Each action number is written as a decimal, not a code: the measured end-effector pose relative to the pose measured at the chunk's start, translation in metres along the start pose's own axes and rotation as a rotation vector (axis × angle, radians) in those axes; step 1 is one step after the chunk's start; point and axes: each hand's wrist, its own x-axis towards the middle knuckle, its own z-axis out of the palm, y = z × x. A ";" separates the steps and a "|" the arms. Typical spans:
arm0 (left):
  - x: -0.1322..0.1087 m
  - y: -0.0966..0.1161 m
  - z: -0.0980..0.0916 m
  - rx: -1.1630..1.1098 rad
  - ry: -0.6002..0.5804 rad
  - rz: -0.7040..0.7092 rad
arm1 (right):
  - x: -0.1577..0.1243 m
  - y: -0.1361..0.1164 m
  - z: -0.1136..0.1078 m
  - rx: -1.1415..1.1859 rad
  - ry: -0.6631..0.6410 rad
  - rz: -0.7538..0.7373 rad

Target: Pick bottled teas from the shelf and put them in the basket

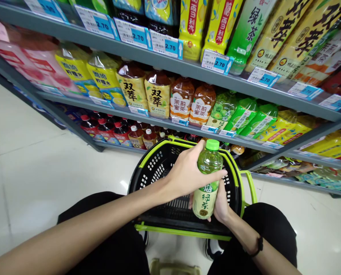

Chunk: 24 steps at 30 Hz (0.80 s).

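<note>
Both my hands are on a green tea bottle (206, 200) with a bright green cap, held slightly tilted over a black shopping basket (134, 177). My left hand (186, 172) wraps its upper part, thumb across the front of the label. Low on the bottle, my right hand (222, 204) grips it from behind and the right side; several of its fingers are hidden. A dark band (256, 246) circles my right wrist. Beneath the bottle, the perforated floor of the basket shows in part. Lime green handles (184, 231) run along the basket's rims.
Ahead stands a grey shelf unit (159, 124) with rows of bottled drinks (159, 93) and price tags (164, 45). Cola-like dark bottles with red caps (102, 126) fill the bottom shelf. My knees flank the basket. A small stool (174, 267) shows below, on pale tiles (44, 164).
</note>
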 end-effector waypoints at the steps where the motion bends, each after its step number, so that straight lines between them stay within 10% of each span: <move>1: 0.000 0.000 0.000 0.001 0.002 0.003 | 0.000 0.000 0.000 0.003 -0.004 0.007; 24: -0.001 -0.001 0.001 0.016 0.033 0.032 | 0.001 0.007 -0.005 0.023 0.001 0.033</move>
